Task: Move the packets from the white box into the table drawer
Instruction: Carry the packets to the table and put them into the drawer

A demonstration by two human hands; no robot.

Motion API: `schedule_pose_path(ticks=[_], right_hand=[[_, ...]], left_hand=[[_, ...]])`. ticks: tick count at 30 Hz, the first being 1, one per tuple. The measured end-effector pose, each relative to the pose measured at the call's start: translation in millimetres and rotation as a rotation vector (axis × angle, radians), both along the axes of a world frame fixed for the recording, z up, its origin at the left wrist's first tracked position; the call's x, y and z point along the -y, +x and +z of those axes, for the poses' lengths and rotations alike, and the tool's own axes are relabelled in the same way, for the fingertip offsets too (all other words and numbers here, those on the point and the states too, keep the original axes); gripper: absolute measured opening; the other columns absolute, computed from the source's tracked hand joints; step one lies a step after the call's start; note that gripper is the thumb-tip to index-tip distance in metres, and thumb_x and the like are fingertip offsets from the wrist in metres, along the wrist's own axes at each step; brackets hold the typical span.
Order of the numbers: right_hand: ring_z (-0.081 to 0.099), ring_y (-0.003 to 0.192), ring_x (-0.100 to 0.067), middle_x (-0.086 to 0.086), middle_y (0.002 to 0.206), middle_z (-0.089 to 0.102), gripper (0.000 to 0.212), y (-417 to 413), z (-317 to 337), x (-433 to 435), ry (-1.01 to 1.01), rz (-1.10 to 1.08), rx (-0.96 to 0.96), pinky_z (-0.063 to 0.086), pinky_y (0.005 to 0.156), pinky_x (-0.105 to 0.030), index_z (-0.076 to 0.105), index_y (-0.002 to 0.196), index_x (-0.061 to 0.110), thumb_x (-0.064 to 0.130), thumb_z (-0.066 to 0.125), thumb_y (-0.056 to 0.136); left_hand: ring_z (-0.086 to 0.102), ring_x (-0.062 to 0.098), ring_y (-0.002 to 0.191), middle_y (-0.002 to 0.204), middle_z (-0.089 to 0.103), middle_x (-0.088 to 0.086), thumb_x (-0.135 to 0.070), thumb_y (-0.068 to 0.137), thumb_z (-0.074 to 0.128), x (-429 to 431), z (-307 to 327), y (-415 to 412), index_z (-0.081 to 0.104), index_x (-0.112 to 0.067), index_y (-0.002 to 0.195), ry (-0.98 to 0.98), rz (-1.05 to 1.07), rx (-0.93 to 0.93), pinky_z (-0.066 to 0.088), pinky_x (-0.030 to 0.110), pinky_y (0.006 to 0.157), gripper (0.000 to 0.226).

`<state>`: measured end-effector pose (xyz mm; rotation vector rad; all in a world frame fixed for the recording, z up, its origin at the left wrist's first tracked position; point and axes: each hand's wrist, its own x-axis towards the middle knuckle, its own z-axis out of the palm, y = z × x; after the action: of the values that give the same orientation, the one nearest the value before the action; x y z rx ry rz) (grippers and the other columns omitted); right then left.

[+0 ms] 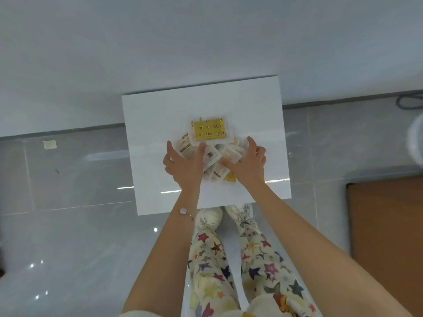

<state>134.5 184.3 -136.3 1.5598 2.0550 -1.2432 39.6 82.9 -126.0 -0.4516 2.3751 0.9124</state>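
Note:
A heap of small white and yellow packets lies in the middle of a white table top. The uppermost one is a yellow packet printed with little figures. My left hand cups the heap's left side, fingers spread, thumb resting on the packets. Over the heap's right side lies my right hand, fingers curled around several packets. No white box and no drawer appear in the view.
The table stands against a pale wall on a glossy grey tiled floor. My feet in white shoes are at its near edge. A brown wooden panel lies at the right, a grey cable at the far right.

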Motion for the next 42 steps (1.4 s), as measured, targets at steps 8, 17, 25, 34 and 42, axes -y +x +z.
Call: schedule_pose_path(ticks=[8, 17, 25, 34, 42], right_hand=[[0.051, 0.112, -0.020, -0.004, 0.131, 0.040, 0.094, 5.4, -2.8, 6.2, -0.186, -0.159, -0.214, 0.050, 0.081, -0.032, 0.014, 0.149, 0.030, 0.015, 0.075, 0.079], [0.060, 0.082, -0.013, 0.002, 0.104, 0.057, 0.054, 49.2, 7.2, -8.2, -0.176, -0.402, -0.141, 0.043, 0.053, -0.014, 0.038, 0.129, 0.022, 0.013, 0.067, 0.085], [0.059, 0.093, -0.017, 0.009, 0.101, 0.055, 0.045, 72.3, 14.5, -16.9, -0.131, -0.422, -0.119, 0.053, 0.076, -0.033, 0.041, 0.121, 0.018, 0.011, 0.067, 0.085], [0.061, 0.095, -0.020, 0.002, 0.109, 0.057, 0.046, 62.6, 46.6, -8.2, -0.164, -0.345, -0.125, 0.055, 0.079, -0.039, 0.040, 0.125, 0.018, 0.009, 0.063, 0.087], [0.062, 0.093, -0.018, 0.004, 0.103, 0.060, 0.037, 33.0, 127.5, 15.7, -0.285, -0.173, -0.269, 0.053, 0.074, -0.030, 0.047, 0.112, 0.019, 0.007, 0.068, 0.084]], left_hand=[[0.036, 0.030, 0.121, 0.140, 0.025, 0.011, -0.048, 0.062, 0.082, -27.8, -17.1, -8.4, 0.021, -0.021, 0.145, -0.133, 0.185, 0.046, 0.034, 0.044, 0.099, 0.106], [0.064, 0.020, 0.088, 0.112, 0.060, 0.009, -0.010, 0.079, 0.075, 35.8, -10.8, -25.2, 0.042, -0.011, 0.126, 0.302, 0.445, 0.139, 0.055, 0.031, 0.074, 0.057], [0.065, 0.021, 0.099, 0.106, 0.066, 0.004, -0.001, 0.088, 0.061, 79.6, -0.9, -19.9, 0.061, -0.014, 0.110, 0.563, 0.609, 0.142, 0.054, 0.038, 0.084, 0.025], [0.061, 0.028, 0.107, 0.117, 0.062, 0.010, 0.000, 0.093, 0.053, 127.4, 29.9, -2.0, 0.049, -0.009, 0.130, 0.653, 0.728, 0.164, 0.054, 0.044, 0.085, 0.038], [0.064, 0.023, 0.098, 0.110, 0.065, 0.007, -0.002, 0.095, 0.052, 177.2, 105.7, 24.4, 0.053, -0.012, 0.121, 0.731, 0.763, 0.068, 0.057, 0.038, 0.078, 0.028]])
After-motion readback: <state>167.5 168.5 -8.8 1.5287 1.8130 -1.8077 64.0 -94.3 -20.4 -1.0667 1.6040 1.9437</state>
